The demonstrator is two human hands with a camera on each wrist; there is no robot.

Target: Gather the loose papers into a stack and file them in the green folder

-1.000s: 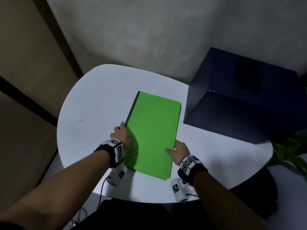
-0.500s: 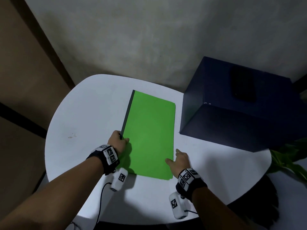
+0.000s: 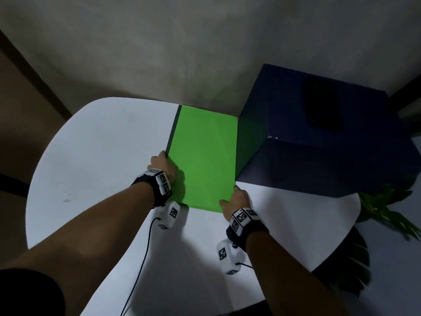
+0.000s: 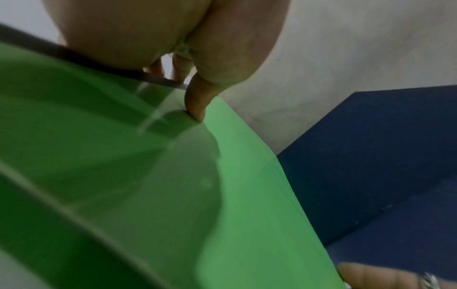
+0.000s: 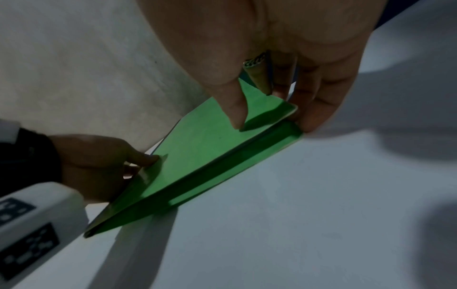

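The green folder (image 3: 205, 160) is closed, with a dark spine along its left edge. My left hand (image 3: 167, 161) grips that spine edge near the middle, its thumb (image 4: 195, 105) on the cover. My right hand (image 3: 229, 198) pinches the near right corner, thumb on top and fingers underneath. In the right wrist view the folder (image 5: 197, 146) is raised a little above the white table (image 5: 296, 195) at its near edge, held by the right hand (image 5: 269, 115). No loose papers show anywhere; what the folder holds is hidden.
A large dark blue box (image 3: 319, 144) stands at the right, against the folder's right edge, with a dark phone (image 3: 323, 106) on top. The round white table (image 3: 102, 156) ends near the grey wall behind. Green plant leaves (image 3: 382, 206) hang beyond its right rim.
Both hands have carried the folder away from me and to the right, until its right edge meets the blue box. The grips look the same.
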